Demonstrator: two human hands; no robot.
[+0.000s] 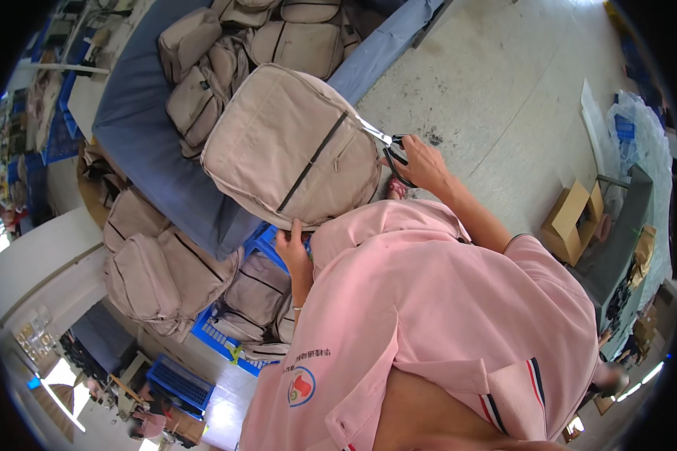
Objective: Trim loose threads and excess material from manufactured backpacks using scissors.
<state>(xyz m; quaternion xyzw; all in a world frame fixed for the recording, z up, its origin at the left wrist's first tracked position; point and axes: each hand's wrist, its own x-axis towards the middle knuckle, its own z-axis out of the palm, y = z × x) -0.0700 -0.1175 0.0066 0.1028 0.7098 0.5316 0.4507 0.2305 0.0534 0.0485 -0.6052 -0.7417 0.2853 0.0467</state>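
A beige backpack with a dark zip line across its panel lies tilted in front of me, its lower edge against my lap. My left hand grips that lower edge, thumb on top. In my right hand is a pair of scissors with black handles and metal blades. The blades point at the backpack's right edge, next to the end of the dark zip. Whether they touch the fabric I cannot tell.
A blue-lined bin beyond holds several beige bags. More backpacks are piled at the left, some in a blue crate. An open cardboard box and clear plastic wrapping are at the right.
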